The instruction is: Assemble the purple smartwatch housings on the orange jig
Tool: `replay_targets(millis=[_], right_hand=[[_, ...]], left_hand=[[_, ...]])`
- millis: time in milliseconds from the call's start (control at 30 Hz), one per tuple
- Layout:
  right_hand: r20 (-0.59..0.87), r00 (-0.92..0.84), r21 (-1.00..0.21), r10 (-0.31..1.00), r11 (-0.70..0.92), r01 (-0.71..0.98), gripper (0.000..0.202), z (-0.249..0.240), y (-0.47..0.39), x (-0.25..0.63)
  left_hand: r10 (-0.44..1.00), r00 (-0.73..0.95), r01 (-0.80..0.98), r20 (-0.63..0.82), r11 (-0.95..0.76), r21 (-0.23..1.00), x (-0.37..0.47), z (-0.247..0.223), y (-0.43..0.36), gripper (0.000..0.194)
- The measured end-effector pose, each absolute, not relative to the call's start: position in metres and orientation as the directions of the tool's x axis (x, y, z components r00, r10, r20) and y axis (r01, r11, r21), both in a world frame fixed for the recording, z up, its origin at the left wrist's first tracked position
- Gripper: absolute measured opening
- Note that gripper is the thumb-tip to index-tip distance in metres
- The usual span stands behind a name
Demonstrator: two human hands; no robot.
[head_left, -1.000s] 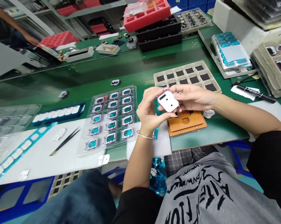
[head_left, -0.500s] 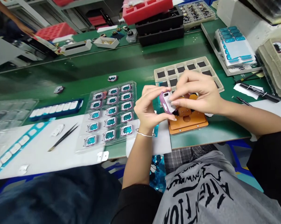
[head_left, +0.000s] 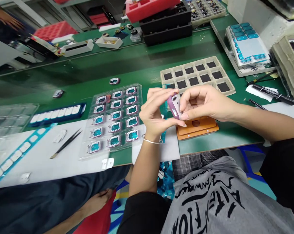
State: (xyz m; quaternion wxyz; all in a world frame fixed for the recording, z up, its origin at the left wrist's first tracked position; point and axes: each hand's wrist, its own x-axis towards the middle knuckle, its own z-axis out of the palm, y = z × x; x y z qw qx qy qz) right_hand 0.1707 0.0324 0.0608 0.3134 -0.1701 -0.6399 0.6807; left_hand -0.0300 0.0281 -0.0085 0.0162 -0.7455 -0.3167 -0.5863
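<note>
My left hand (head_left: 154, 112) grips a small purple watch case (head_left: 172, 105) by its edges, between thumb and fingers. The case is tilted up, its white face turned toward my right hand (head_left: 205, 104). Thumb and curled fingers of that hand press together against the white face; whether they pinch something thin there is hidden. Below my hands lies an orange fixture (head_left: 197, 130) with screws along its front edge, partly covered by my right hand. Left of my wrist, a clear tray (head_left: 122, 143) holds rows of similar purple cases with blue film inside.
Behind my hands is a beige compartment tray (head_left: 198, 72) with black pads. Black tweezers (head_left: 66, 143) and a blue strip of white labels (head_left: 25, 147) lie on white paper. Pens (head_left: 273, 94) lie at right. A co-worker's arm (head_left: 88, 208) rests at lower left.
My right fingers have curled in and moved lower against the case's white face. My left hand stays nearly still. A co-worker's arm and a red surface have appeared at lower left.
</note>
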Motion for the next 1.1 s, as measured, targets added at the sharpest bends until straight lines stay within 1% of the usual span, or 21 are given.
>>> replay_targets(millis=[133,267,367,500,633,767,833,867,967,1033,1100], right_hand=[[0.147,-0.738,-0.982,0.659,0.008,-0.188,0.023,0.061,0.031,0.170],[0.151,-0.731,-0.979,0.665,-0.003,-0.205,0.022,0.061,0.030,0.169],[0.161,-0.730,-0.974,0.665,-0.010,-0.225,0.021,0.060,0.030,0.168],[0.142,-0.733,-0.975,0.666,-0.033,-0.220,0.020,0.060,0.029,0.169],[0.134,-0.732,-0.977,0.668,-0.033,-0.209,0.022,0.060,0.029,0.169],[0.139,-0.728,-0.982,0.671,-0.004,-0.191,0.028,0.059,0.029,0.170],[0.191,-0.702,-0.978,0.686,0.070,-0.198,0.031,0.061,0.030,0.171],[0.239,-0.666,-0.969,0.706,0.136,-0.204,0.032,0.062,0.031,0.173],[0.434,-0.500,-0.896,0.750,0.415,-0.155,0.026,0.068,0.033,0.179],[0.532,-0.445,-0.820,0.720,0.569,-0.060,0.019,0.073,0.034,0.182],[0.598,-0.445,-0.739,0.667,0.673,0.018,0.013,0.075,0.034,0.185]], left_hand=[[0.491,0.125,0.527,0.862,-0.769,0.362,-0.030,-0.007,0.027,0.075],[0.410,0.150,0.426,0.899,-0.848,0.316,-0.027,-0.002,0.025,0.071],[0.398,0.165,0.394,0.902,-0.865,0.310,-0.027,-0.001,0.025,0.072],[0.425,0.168,0.456,0.889,-0.833,0.312,-0.031,-0.006,0.027,0.075],[0.492,0.166,0.533,0.855,-0.774,0.342,-0.035,-0.010,0.028,0.071],[0.522,0.204,0.513,0.828,-0.777,0.364,-0.036,-0.008,0.026,0.072],[0.525,0.221,0.473,0.822,-0.794,0.381,-0.035,-0.007,0.024,0.076],[0.534,0.225,0.450,0.815,-0.799,0.399,-0.034,-0.007,0.023,0.078],[0.602,0.216,0.363,0.768,-0.780,0.510,-0.031,-0.008,0.017,0.073],[0.656,0.225,0.296,0.720,-0.750,0.591,-0.029,-0.010,0.013,0.067],[0.690,0.250,0.254,0.679,-0.724,0.642,-0.027,-0.012,0.010,0.067]])
